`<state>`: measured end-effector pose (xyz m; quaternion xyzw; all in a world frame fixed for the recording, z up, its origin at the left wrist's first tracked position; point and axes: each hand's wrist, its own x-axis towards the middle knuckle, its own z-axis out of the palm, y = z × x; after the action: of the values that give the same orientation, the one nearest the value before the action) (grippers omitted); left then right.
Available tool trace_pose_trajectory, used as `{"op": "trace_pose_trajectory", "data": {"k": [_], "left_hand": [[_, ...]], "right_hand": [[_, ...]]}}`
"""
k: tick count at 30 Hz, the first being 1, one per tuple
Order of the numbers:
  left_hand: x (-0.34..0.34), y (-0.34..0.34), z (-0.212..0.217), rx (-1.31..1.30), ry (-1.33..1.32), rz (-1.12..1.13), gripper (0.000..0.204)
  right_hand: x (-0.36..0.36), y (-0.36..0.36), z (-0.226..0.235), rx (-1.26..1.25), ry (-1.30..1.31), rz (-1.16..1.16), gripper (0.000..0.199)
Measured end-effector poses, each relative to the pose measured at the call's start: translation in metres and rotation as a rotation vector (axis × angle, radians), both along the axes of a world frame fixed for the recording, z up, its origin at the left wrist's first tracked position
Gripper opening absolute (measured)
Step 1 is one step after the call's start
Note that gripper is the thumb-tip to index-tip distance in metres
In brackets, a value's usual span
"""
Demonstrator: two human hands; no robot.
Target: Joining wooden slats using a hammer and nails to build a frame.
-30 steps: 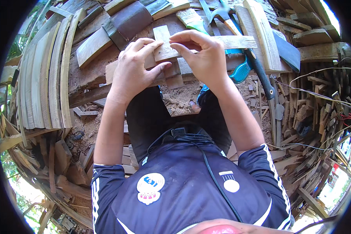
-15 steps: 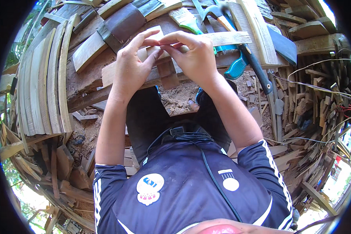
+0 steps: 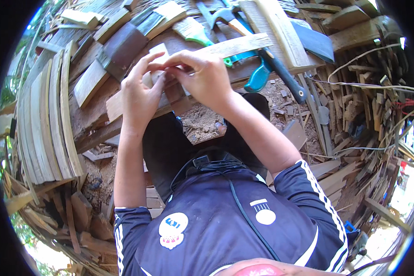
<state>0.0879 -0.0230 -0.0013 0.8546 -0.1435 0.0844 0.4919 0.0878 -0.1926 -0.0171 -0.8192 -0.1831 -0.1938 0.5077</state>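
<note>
The left hand and right hand meet above a short pale board, which crosses a long wooden slat on the desk. Their thumbs and forefingers curl close at the tips; whether they pinch something small, I cannot tell. The pieces appear already laid crosswise; any fastening, done or left, is hidden behind the fingers.

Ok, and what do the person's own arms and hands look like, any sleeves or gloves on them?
The left hand and right hand are bare, with no gloves or watch that I can see. The forearms are uncovered too. The left sleeve and right sleeve are dark blue, ending near the elbows, with white stripes along their outer sides.
</note>
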Motion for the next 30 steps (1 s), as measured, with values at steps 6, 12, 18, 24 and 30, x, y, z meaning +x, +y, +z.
{"op": "trace_pose_trajectory", "data": {"k": [6, 12, 18, 24, 30], "left_hand": [[0.000, 0.007, -0.009, -0.034, 0.019, 0.022, 0.024], [0.005, 0.005, -0.008, -0.062, 0.016, -0.007, 0.017], [0.005, 0.007, -0.008, -0.073, 0.068, -0.008, 0.018], [0.003, 0.004, -0.006, -0.006, 0.016, 0.025, 0.018], [0.003, 0.006, -0.015, -0.046, -0.027, 0.057, 0.017]], "right_hand": [[-0.003, -0.048, 0.026, -0.117, -0.252, -0.231, 0.017], [-0.025, -0.161, 0.004, -0.367, -0.105, -0.636, 0.025], [-0.026, -0.160, 0.005, -0.740, 0.019, -0.556, 0.046], [-0.011, -0.167, 0.016, -0.710, 0.268, -0.487, 0.063], [-0.009, -0.175, 0.031, -0.706, 0.274, -0.510, 0.062]]}}
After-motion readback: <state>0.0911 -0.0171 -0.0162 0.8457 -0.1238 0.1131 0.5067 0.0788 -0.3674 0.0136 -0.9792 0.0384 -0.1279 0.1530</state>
